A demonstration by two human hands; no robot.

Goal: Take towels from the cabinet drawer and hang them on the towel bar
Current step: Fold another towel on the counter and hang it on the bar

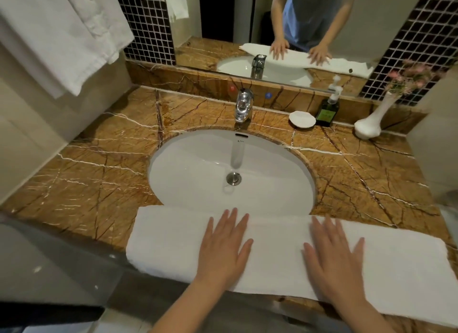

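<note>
- The folded towel lies lengthwise along the near edge of the tabletop. Its front edge runs close to the tabletop's lip, and its far edge overlaps the near rim of the sink.
- Just past the fingertips the sink bowl opens, and the faucet stands well beyond it.
- Left of the left fingers, the towel ends and bare tabletop runs to the wall.
- Right of the right fingers, the towel carries on towards the right end of the tabletop.
- Far ahead and to the right of the right fingers, a soap dish, a bottle and a vase stand along the back, well apart from the towel.
- High and far left of the left fingers, a hanging towel drapes against the wall. What it hangs from is out of view.
- The left hand lies palm down on the towel, with its fingers straight and slightly spread, gripping nothing.
- The right hand lies the same way, flat on the towel, with a strip of bare towel between the two hands.
</note>
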